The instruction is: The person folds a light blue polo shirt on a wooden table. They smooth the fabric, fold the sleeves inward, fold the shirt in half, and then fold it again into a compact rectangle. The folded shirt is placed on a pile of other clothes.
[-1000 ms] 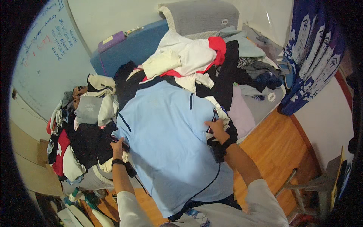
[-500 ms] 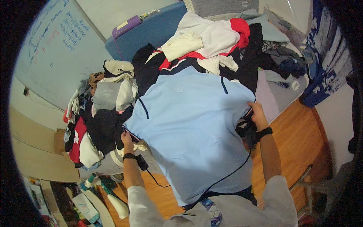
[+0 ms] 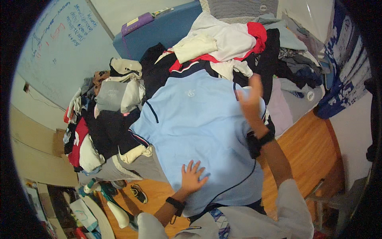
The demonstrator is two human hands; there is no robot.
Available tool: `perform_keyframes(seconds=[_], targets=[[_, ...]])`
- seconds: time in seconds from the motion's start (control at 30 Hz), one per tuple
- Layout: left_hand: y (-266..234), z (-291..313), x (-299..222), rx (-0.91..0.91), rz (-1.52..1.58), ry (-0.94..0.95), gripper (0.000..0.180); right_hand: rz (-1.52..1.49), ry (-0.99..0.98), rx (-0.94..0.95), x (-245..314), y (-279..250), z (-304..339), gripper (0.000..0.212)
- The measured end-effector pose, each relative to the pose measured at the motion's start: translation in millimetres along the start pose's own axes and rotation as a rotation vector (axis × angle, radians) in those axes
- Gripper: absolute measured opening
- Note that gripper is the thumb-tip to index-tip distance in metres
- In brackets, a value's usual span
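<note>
A light blue polo shirt with navy trim and striped sleeve cuffs lies spread out in front of me, its collar at the far end. My left hand rests on the lower part of the shirt, fingers spread and nothing held. Over the shirt's right shoulder and sleeve is my right hand, a little blurred, with fingers stretched out. Dark bands circle both wrists, and a black cable runs across the shirt from the right one.
Heaped clothes surround the shirt: a white and red garment behind, a grey folded garment at left, more clothing at right. A blue headboard-like panel stands beyond. On the wooden floor sits a dark shoe.
Both hands have let go of the sleeve edges. My left hand moved down and right onto the shirt's lower part; my right moved up and left. The shirt's sleeves now lie looser.
</note>
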State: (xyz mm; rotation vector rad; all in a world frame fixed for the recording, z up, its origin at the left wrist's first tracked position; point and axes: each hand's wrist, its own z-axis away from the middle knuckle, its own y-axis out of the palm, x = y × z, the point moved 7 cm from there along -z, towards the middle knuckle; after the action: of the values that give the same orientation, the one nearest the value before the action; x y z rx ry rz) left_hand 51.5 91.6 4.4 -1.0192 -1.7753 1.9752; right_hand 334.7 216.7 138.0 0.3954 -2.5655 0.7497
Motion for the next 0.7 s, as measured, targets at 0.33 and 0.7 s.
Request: perform_keyframes(seconds=[0.33, 0.7], targets=[[-1.4, -1.2, 14.8, -0.05, 0.144, -0.008, 0.033, -0.109, -1.094, 1.175, 102.8, 211.1, 87.5, 0.064], [11.1, -1.4, 41.8, -0.026, 0.378, 0.028, 0.037, -0.021, -0.347, 0.418, 17.9, 259.5, -60.9, 0.058]])
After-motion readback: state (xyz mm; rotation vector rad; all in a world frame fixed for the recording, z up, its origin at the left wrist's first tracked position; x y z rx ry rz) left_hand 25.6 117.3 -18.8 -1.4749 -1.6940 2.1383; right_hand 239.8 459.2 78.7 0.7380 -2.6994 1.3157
